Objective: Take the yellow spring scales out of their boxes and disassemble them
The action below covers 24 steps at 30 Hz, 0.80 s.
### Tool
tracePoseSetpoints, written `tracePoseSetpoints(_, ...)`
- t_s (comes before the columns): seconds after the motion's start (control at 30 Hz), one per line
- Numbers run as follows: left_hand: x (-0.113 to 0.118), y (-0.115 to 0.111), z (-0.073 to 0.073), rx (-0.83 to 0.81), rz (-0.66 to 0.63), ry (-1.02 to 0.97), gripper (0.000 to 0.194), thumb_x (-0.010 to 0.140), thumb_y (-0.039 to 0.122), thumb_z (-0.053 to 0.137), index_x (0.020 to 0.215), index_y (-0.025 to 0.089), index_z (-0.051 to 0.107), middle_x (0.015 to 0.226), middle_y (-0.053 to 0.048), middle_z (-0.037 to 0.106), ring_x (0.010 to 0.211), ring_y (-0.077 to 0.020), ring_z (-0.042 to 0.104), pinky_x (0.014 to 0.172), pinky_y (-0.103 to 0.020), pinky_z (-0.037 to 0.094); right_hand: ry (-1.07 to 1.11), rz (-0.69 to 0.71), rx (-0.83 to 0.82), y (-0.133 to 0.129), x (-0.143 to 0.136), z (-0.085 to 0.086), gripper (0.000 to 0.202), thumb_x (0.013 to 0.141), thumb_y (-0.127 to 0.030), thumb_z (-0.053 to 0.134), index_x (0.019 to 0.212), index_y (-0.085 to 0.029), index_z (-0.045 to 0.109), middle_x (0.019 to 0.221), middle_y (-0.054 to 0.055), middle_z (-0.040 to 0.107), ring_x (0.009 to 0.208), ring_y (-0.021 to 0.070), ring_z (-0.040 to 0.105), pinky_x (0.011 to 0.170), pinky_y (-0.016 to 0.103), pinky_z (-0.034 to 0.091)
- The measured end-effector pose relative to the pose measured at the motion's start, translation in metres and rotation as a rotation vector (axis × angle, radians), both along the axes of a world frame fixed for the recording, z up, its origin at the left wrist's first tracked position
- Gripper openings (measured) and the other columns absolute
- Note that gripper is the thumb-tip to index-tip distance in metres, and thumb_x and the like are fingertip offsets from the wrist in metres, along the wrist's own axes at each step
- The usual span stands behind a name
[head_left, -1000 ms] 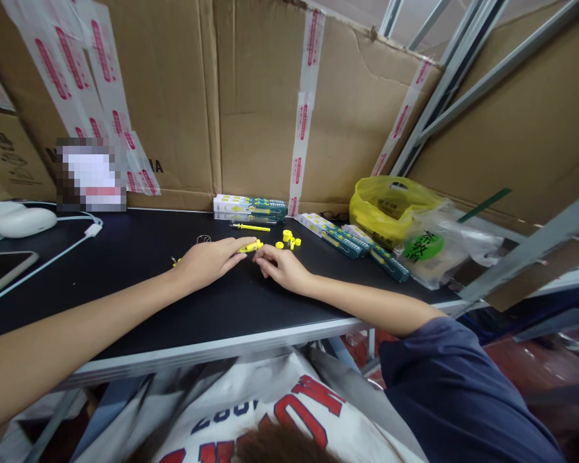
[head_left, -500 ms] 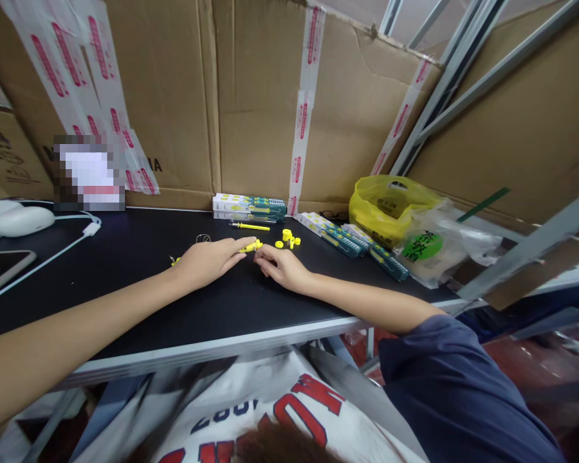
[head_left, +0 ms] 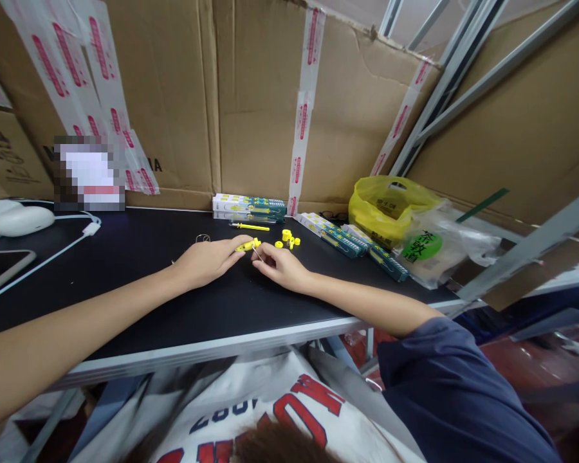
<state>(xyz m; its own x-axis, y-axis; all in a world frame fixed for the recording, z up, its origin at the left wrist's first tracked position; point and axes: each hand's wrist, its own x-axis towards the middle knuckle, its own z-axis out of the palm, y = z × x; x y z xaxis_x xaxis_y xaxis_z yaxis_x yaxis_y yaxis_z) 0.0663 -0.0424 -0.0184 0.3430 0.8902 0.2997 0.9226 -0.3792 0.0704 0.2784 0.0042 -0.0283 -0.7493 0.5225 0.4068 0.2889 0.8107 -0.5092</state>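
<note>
My left hand (head_left: 206, 262) is closed on a small yellow plastic handle (head_left: 248, 245), its end pointing right past my fingertips. My right hand (head_left: 285, 267) pinches a thin metal pin (head_left: 258, 254) close to that end; whether the pin touches the handle I cannot tell. Beyond my right hand lie several small yellow plastic parts (head_left: 287, 238). A slim yellow pen-like tool (head_left: 251, 227) with a dark tip lies behind the two hands. A bent wire piece (head_left: 203, 238) rests just behind my left hand.
On the black tabletop (head_left: 174, 315), printed boxes (head_left: 248, 207) are stacked at the back, with more boxes (head_left: 332, 235) to the right. A yellow plastic bag (head_left: 381, 212) and a clear bag (head_left: 437, 257) stand at the right. A cable (head_left: 53, 260) and a phone (head_left: 4, 270) lie left.
The thin metal pin now shows between my right fingertips, angled beside the handle. My left hand has shifted the handle slightly to the left, and its fingers now cover less of it.
</note>
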Motion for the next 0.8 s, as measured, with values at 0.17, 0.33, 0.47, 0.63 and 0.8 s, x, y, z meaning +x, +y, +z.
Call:
tracePoseSetpoints(0.17,0.000,-0.003,0.006,0.055,0.042,-0.058,0.041,0.098,0.041,0.024,0.132,0.026,0.040,0.121,-0.006,0.065,0.096,-0.0252,0.067,0.074,-0.032,0.051,0.071,-0.021,0.062,0.003,0.004,0.000,0.022,0.086,-0.026,0.055,0.106,-0.019,0.054,0.084,0.000,0.055,0.061,0.0099,0.044,0.059,0.023,0.038)
tracePoseSetpoints(0.33,0.002,-0.006,0.008,0.087,0.038,-0.114,0.039,0.097,0.039,0.025,0.127,0.022,0.042,0.119,-0.008,0.064,0.095,-0.0265,0.067,0.074,-0.034,0.051,0.259,0.017,-0.123,-0.002,0.005,0.006,0.024,0.092,-0.035,0.047,0.111,-0.020,0.047,0.088,0.002,0.053,0.065,0.0098,0.047,0.059,0.023,0.042)
tracePoseSetpoints(0.47,0.002,-0.006,0.006,0.087,0.016,-0.111,0.039,0.096,0.039,0.024,0.125,0.021,0.044,0.113,-0.008,0.066,0.090,-0.0256,0.068,0.074,-0.034,0.050,0.377,-0.029,-0.337,0.000,0.002,0.007,0.023,0.090,-0.043,0.050,0.096,-0.021,0.046,0.086,-0.001,0.050,0.059,0.0069,0.046,0.050,0.019,0.041)
tracePoseSetpoints(0.63,0.002,-0.007,0.004,0.065,-0.053,-0.114,0.038,0.096,0.040,0.026,0.122,0.022,0.046,0.107,-0.007,0.068,0.088,-0.0238,0.068,0.072,-0.031,0.049,0.310,0.084,-0.533,0.010,-0.005,0.000,0.030,0.082,-0.045,0.060,0.090,-0.020,0.045,0.069,-0.004,0.054,0.055,0.0077,0.050,0.045,0.017,0.038)
tracePoseSetpoints(0.8,0.004,-0.007,0.001,0.028,-0.106,-0.109,0.035,0.096,0.039,0.028,0.122,0.021,0.045,0.108,-0.006,0.067,0.090,-0.0243,0.067,0.072,-0.032,0.048,0.277,0.136,-0.589,0.012,-0.009,-0.004,0.035,0.081,-0.046,0.061,0.092,-0.020,0.042,0.059,-0.006,0.059,0.044,0.0057,0.045,0.042,0.017,0.034)
